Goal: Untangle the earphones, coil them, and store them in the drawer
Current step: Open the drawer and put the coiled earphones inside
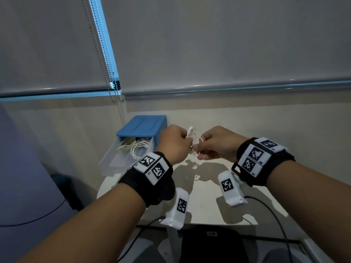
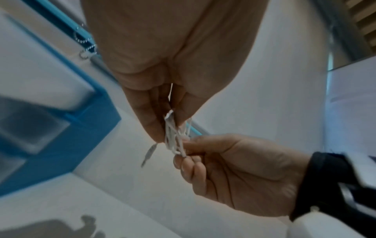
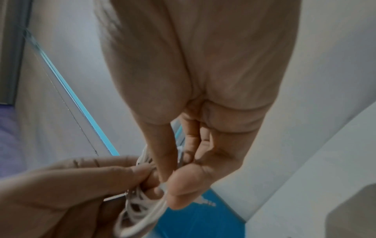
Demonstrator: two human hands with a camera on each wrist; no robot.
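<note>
Both hands raised above the white table (image 1: 205, 188), each pinching the same bundle of earphones (image 1: 192, 138). Left hand (image 1: 173, 143) grips the thin white rubbery cord loops between thumb and curled fingers; right hand (image 1: 216, 143) pinches the other side with thumb and fingertips. Small metal jack plug (image 2: 149, 154) dangles below the bundle in the left wrist view. Cord looks smooth, round, looped several times. Blue plastic drawer box (image 1: 142, 127) sits at the table's far left corner, its clear drawer (image 1: 114, 160) pulled out, more coiled white and cream cables (image 1: 133, 147) inside. Black wristbands (image 1: 152, 179) carry white square-code tags; tiny printed characters beside them are too small to read reliably.
</note>
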